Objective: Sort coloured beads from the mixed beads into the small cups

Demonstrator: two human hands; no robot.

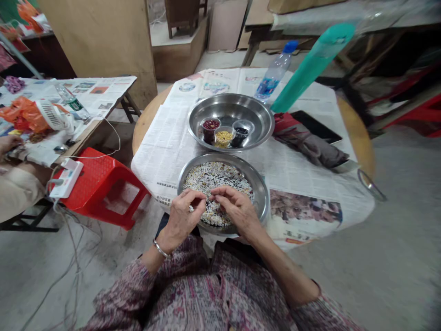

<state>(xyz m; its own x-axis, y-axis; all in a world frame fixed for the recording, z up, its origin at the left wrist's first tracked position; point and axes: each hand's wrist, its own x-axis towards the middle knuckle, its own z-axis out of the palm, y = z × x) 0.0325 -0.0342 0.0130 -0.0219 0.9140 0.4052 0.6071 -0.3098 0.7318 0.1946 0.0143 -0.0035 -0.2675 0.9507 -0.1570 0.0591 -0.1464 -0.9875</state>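
A steel basin at the near edge of the table holds a spread of mixed grains, mostly white with yellow and dark ones. Over it, my left hand has thumb and forefinger pinched; what lies between them is too small to make out. My right hand is close beside it, its fingertips also pinched above the grains. Behind stands a larger steel basin. Inside are three clear cups: one of dark red beans, one of yellow grains, one of black beans.
Newspaper covers the round table. A blue-capped bottle, a tall teal object and a folded umbrella lie around the far basin. Left are a red stool with a power strip, loose cables and another person's arm.
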